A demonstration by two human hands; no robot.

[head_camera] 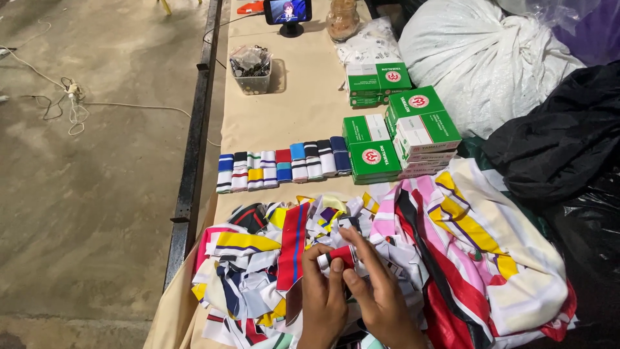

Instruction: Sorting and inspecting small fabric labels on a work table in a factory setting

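Both hands, left hand (321, 298) and right hand (381, 300), are pinching fingers on a red strip (340, 256), likely unrolling if their hold loosens

bare concrete floor (97, 194) (cables strewn), beige-covered table (303, 110)

Green boxes (413, 123) (stacked), white sack (478, 58), phone (288, 11)

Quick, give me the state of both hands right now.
Left hand: closed on the red and white strip roll.
Right hand: fingers pinching the same roll.
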